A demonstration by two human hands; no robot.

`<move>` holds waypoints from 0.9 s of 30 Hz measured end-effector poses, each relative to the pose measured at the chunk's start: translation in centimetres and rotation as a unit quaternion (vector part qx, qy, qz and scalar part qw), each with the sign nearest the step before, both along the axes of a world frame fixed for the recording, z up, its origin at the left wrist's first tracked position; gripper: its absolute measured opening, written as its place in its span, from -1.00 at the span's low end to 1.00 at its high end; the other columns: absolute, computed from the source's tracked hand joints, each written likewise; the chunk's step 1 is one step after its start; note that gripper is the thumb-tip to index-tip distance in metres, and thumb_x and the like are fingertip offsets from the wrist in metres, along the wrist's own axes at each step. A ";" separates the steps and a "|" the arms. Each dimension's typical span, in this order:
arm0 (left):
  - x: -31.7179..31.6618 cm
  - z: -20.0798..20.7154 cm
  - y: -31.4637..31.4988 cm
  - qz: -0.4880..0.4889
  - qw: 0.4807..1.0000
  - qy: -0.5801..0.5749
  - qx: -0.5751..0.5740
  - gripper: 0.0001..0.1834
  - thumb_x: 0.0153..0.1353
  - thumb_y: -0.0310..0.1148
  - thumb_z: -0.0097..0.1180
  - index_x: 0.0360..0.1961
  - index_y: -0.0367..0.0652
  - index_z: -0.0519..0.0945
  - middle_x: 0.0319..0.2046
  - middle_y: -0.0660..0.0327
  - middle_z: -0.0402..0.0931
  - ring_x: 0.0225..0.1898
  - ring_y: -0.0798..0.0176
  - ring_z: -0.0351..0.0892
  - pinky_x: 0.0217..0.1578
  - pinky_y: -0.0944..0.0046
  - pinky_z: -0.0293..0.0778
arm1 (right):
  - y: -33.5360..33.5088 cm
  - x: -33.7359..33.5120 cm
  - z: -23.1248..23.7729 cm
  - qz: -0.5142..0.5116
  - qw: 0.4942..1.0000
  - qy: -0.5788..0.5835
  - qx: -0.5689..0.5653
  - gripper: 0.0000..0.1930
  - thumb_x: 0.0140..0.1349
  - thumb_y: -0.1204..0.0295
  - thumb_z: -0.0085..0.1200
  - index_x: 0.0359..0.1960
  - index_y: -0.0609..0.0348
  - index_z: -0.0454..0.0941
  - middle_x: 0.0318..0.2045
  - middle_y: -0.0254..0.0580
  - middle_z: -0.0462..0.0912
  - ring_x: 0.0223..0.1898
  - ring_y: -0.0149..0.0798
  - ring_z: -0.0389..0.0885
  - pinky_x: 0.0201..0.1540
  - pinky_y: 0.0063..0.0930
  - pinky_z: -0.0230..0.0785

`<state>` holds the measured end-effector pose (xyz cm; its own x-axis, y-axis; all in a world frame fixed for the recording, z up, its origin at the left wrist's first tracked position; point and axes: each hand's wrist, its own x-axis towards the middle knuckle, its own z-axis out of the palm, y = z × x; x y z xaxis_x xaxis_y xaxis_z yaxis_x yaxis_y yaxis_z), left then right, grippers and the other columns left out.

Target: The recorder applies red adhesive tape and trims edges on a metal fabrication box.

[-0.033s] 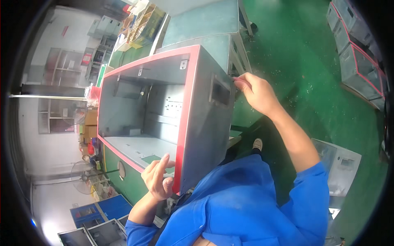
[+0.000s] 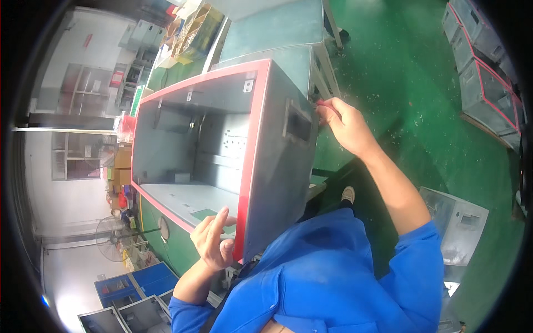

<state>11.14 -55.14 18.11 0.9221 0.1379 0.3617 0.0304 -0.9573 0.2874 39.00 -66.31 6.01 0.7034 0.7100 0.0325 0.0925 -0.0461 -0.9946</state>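
A grey sheet-metal cabinet (image 2: 275, 177) with a red-edged front rim lies open before me, its hollow inside facing left. In its near side is a rectangular cut-out (image 2: 298, 123). My left hand (image 2: 214, 241) is at the lower front corner, fingers stretched out and apart at the rim; part of them passes behind the edge. At the far back corner my right hand (image 2: 340, 117) is closed in a pinch. A bit of something reddish with a dark end shows at its fingertips against the cabinet's back edge; its kind is hidden.
More grey cabinets (image 2: 483, 89) with red edges stand at the far right. Another cabinet (image 2: 458, 227) is on the floor to my right. Beyond the work stands a grey metal surface (image 2: 277, 28) beside a divided parts bin (image 2: 194, 36). A fan (image 2: 111, 238) is at the left.
My right hand has shifted very slightly at the back corner. The cabinet and my left hand look almost unchanged.
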 end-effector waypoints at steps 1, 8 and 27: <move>0.0 -0.1 0.0 -0.004 1.000 -0.006 0.002 -0.46 0.26 -0.10 -0.22 -0.04 -0.44 0.39 -0.55 0.10 0.52 -0.61 0.21 0.44 -0.63 0.32 0.32 | 0.7 -0.6 0.2 0.024 0.990 0.129 0.057 -0.76 0.24 0.27 -0.12 -0.31 0.18 0.49 -0.34 -0.22 0.57 -0.33 -0.31 0.52 -0.28 -0.47 0.35; -0.2 0.2 -0.1 0.005 1.000 0.005 0.005 -0.46 0.26 -0.10 -0.23 -0.03 -0.44 0.38 -0.54 0.10 0.52 -0.62 0.21 0.44 -0.63 0.32 0.32 | 2.8 -2.2 3.2 -0.009 0.833 0.497 0.243 -0.73 0.26 0.31 -0.14 -0.23 0.33 0.41 -0.31 -0.04 0.52 -0.27 -0.20 0.52 -0.16 -0.35 0.40; -0.3 -0.1 0.2 0.005 1.000 -0.008 0.004 -0.45 0.26 -0.09 -0.22 -0.06 -0.46 0.39 -0.55 0.07 0.52 -0.59 0.18 0.47 -0.61 0.32 0.35 | 1.6 0.5 3.6 0.042 0.836 0.501 0.218 -0.70 0.26 0.34 -0.16 -0.16 0.39 0.32 -0.17 0.21 0.45 -0.10 0.04 0.47 -0.01 -0.15 0.34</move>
<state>10.89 -54.92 17.97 0.9147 0.1435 0.3777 0.0346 -0.9592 0.2807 39.46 -64.76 9.57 0.4805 0.8329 -0.2746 -0.8131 0.3058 -0.4953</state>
